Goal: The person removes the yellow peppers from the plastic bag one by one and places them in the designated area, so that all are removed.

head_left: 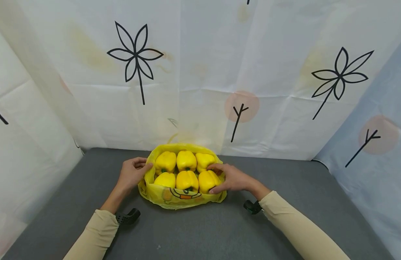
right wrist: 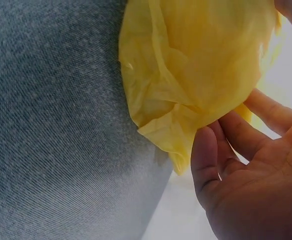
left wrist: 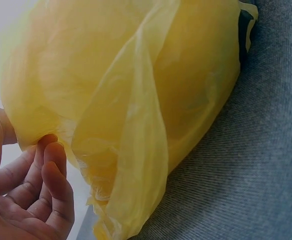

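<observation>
A yellow plastic bag (head_left: 181, 204) stands with its mouth spread wide, showing several yellow bell peppers in two rows. At the bag's left side, my left hand (head_left: 133, 175) pinches the rim, thumb over the edge. In the left wrist view the curled fingers (left wrist: 56, 185) of that hand lie against the outside of the bag (left wrist: 131, 115). My right hand (head_left: 234, 177) reaches over the right rim, thumb and forefinger around the front right bell pepper (head_left: 207, 181). Its other fingers (right wrist: 241, 135) rest along the bag's outer wall (right wrist: 211, 65) in the right wrist view.
The bag sits on a dark grey table (head_left: 187, 234), close to its back edge. White cloth walls (head_left: 200, 72) with drawn flowers rise behind and at both sides. Black wrist straps (head_left: 129, 217) show on both forearms.
</observation>
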`<state>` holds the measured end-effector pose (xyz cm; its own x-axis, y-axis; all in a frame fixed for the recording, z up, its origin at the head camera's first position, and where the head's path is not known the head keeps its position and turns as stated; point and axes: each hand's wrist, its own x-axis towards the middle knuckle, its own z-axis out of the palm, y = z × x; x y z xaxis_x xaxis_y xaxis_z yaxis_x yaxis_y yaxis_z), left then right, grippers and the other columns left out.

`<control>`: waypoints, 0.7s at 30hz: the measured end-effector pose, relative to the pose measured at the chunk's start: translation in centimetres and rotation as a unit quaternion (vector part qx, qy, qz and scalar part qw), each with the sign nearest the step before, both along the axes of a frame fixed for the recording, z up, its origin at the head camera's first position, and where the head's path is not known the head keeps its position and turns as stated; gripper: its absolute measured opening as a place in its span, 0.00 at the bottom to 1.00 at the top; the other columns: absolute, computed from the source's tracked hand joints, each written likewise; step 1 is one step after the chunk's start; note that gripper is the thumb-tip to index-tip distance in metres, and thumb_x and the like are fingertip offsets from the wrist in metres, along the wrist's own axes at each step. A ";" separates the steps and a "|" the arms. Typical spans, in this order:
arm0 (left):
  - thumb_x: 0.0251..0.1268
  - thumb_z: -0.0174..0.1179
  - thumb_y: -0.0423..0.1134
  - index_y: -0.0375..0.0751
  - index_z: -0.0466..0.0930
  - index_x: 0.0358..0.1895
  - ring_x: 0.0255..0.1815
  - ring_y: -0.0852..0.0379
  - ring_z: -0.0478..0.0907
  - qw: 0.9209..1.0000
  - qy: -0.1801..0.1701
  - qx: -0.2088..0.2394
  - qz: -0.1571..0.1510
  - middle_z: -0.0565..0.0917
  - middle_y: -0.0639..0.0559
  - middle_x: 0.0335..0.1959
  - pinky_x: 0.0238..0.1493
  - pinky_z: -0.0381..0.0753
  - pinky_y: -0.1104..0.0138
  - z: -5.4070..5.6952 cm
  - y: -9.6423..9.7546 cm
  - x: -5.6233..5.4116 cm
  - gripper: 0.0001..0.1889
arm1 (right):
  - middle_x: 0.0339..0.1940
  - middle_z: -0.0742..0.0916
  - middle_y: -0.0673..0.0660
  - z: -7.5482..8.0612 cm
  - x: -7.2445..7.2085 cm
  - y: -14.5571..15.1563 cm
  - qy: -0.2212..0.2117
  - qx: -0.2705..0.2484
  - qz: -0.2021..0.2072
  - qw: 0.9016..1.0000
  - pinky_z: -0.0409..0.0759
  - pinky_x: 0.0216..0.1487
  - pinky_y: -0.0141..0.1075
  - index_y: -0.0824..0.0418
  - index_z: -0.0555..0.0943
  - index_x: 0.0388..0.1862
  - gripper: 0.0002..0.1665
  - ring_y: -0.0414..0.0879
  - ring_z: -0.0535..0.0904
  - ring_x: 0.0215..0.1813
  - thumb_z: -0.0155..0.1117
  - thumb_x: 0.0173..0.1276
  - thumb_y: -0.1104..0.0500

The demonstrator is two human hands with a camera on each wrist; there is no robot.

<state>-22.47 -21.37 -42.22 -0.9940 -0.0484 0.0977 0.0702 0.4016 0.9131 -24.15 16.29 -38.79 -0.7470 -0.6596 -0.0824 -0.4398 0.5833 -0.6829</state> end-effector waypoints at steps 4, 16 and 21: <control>0.74 0.63 0.42 0.26 0.78 0.60 0.43 0.56 0.84 1.000 -0.002 0.004 0.000 0.84 0.37 0.47 0.40 0.84 0.71 0.0 0.0 0.0 0.22 | 0.63 0.79 0.56 -0.2 0.1 -0.1 0.000 -0.005 0.003 1.000 0.74 0.61 0.52 0.60 0.71 0.74 0.47 0.51 0.75 0.61 0.80 0.59 0.47; 0.74 0.63 0.42 0.26 0.79 0.58 0.42 0.56 0.84 1.000 -0.002 0.004 0.006 0.84 0.37 0.46 0.40 0.84 0.71 -0.1 0.1 -0.1 0.21 | 0.59 0.81 0.53 -0.8 0.3 -0.3 0.027 -0.037 -0.022 0.999 0.75 0.60 0.49 0.59 0.76 0.68 0.45 0.49 0.76 0.58 0.83 0.54 0.47; 0.74 0.63 0.41 0.26 0.79 0.58 0.41 0.57 0.84 1.000 -0.001 0.006 0.004 0.84 0.37 0.46 0.40 0.83 0.71 -0.1 0.1 -0.1 0.21 | 0.60 0.81 0.53 -0.9 0.5 -0.2 0.019 -0.061 -0.053 0.997 0.76 0.59 0.49 0.57 0.76 0.67 0.45 0.50 0.76 0.59 0.84 0.52 0.47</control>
<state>-22.53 -21.29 -42.29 -0.9938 -0.0569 0.0956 0.0659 0.3909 0.9181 -23.64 16.07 -39.67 -0.8143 -0.5800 0.0230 -0.4063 0.5412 -0.7362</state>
